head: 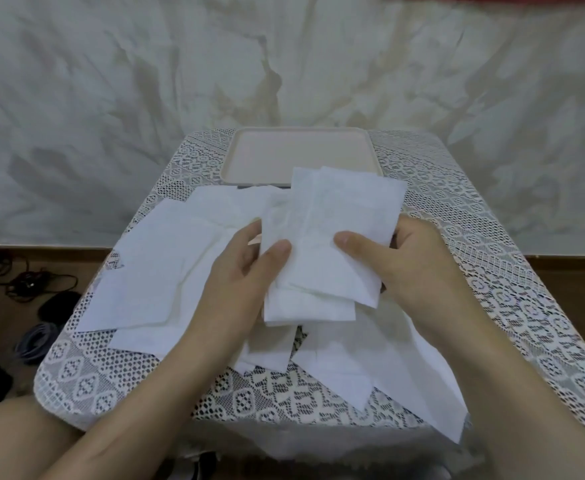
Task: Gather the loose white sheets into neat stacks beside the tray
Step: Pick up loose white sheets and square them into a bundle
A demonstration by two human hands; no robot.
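Fingers (246,235) of the left hand (235,275) curl behind a bundle of white sheets (318,244), thumb pressed on its front. The right hand (422,265) pinches the opposite side the same way. The bundle is soft and faintly crinkled, its rectangular sheets fanned unevenly with edges out of line, held up above the table (491,271) just before the pale tray (230,157). Loose sheets (166,265) lie overlapping on the lace cloth (86,382) to the left and under the hands, one drooping over the near edge. Cables (24,282) lie on the floor at left.
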